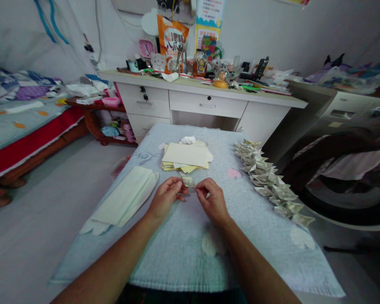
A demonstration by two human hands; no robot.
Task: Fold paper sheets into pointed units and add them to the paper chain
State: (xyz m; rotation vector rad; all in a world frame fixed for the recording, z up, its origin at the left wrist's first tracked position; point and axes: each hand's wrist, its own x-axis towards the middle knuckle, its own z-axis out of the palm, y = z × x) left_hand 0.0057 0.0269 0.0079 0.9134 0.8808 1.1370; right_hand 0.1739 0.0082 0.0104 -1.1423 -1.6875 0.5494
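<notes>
Between my hands, above the cloth-covered table (190,236), is a small folded paper piece (188,180), pale with printed markings. My left hand (169,192) pinches its left side between thumb and fingers. With thumb and forefinger, my right hand (212,198) grips its right tip. Just beyond lies a stack of cream and yellow paper sheets (186,155). Left of my left hand rests a pile of long pale green paper (126,196). Along the right side, several folded pointed paper pieces (272,181) stand nested in rows.
A white desk (205,101) crowded with jars, an orange snack bag (172,42) and a pink clock (146,48) stands behind the table. To the right is a front-loading washing machine (345,109). A bed (28,122) and a low red-brown shelf (96,107) are on the left.
</notes>
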